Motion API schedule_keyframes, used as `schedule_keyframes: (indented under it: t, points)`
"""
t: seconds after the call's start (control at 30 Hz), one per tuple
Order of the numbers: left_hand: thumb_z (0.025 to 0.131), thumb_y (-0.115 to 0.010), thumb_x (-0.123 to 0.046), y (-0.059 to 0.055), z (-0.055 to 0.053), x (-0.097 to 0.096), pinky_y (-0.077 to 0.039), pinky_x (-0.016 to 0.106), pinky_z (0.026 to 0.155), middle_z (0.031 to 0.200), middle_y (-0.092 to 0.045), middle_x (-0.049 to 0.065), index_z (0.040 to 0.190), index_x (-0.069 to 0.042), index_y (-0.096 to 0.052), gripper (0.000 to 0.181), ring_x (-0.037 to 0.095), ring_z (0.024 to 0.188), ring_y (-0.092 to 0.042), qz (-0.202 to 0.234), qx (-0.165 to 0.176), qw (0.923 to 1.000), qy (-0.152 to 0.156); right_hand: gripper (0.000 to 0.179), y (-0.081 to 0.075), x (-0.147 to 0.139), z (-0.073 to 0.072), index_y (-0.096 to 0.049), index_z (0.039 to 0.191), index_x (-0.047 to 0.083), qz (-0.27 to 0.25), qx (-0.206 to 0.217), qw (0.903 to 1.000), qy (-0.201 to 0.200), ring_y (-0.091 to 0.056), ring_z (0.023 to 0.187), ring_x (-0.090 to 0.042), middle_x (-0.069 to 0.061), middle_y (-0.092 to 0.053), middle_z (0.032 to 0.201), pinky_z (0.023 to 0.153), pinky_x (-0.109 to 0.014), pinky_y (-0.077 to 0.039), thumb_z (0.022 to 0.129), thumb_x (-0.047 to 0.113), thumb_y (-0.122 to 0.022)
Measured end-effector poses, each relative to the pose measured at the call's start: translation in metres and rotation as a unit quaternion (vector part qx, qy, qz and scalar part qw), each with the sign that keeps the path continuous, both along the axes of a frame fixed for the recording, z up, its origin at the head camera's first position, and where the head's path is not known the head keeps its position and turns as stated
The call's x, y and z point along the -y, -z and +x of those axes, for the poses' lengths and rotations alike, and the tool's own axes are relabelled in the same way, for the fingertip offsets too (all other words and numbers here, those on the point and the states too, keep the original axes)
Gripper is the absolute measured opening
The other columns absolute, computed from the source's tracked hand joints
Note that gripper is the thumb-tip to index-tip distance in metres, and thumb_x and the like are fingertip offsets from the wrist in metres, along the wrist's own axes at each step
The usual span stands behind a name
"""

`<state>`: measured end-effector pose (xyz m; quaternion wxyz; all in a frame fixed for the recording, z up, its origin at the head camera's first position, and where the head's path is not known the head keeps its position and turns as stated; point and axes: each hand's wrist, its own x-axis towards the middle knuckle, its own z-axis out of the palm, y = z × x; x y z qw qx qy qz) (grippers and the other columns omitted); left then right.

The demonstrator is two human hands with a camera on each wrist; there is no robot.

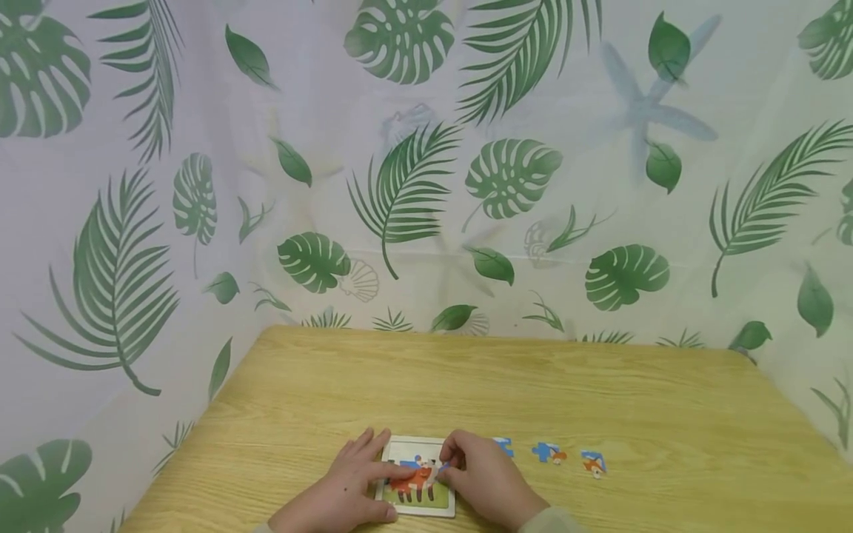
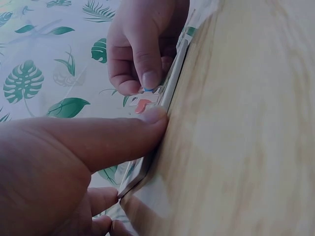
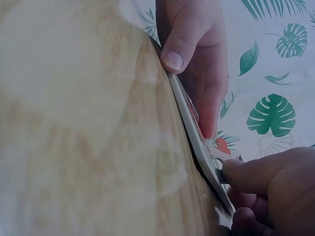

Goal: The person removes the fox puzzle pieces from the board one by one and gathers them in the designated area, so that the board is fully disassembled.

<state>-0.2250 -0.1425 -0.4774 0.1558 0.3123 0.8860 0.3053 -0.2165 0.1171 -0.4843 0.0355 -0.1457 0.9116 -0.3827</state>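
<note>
A small jigsaw puzzle tray (image 1: 421,511) with a white border lies on the table, partly filled with pieces showing an orange-red animal (image 1: 421,480) over green. Spread across its left side, my left hand (image 1: 349,481) presses the picture with a straight index finger, while its thumb rests at the near edge. At the tray's right side, my right hand (image 1: 489,474) pinches a puzzle piece (image 2: 148,90) between thumb and curled index finger, close over the picture. Most of that piece is hidden by the fingers; a bit of blue shows.
Right of the tray lie loose puzzle pieces: a blue one (image 1: 504,446) partly behind my right hand, a blue-and-orange one (image 1: 549,453), and one with a fox-like face (image 1: 594,464). The wooden table (image 1: 666,414) meets a leaf-patterned curtain (image 1: 426,296) behind.
</note>
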Motion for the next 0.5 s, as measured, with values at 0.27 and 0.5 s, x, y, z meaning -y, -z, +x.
schedule_keyframes:
  t: [0.27, 0.5]
  points:
    - [0.088, -0.076, -0.042, -0.0008, -0.0002, 0.0, -0.003, 0.07, 0.114, 0.166, -0.015, 0.02, 0.141, -0.039, -0.061, 0.055, 0.046, 0.151, -0.001, -0.012, 0.006, 0.9999, 0.004, 0.016, -0.0008, -0.0018, 0.0025, -0.062, 0.09, 0.021, -0.015, -0.007, 0.9999, 0.0, -0.052, 0.067, -0.008, 0.011, -0.059, 0.076, 0.06, -0.026, -0.045, 0.091, 0.024, -0.077]
    - [0.089, -0.075, -0.043, -0.0013, 0.0001, 0.0011, -0.003, 0.069, 0.115, 0.166, -0.015, 0.019, 0.141, -0.042, -0.06, 0.054, 0.045, 0.151, 0.0, -0.016, 0.005, 0.9998, 0.005, 0.01, -0.0025, 0.0012, -0.0012, -0.064, 0.088, 0.016, -0.07, 0.02, 0.9973, 0.012, -0.053, 0.07, -0.012, 0.006, -0.059, 0.076, 0.063, -0.028, -0.044, 0.094, 0.016, -0.072]
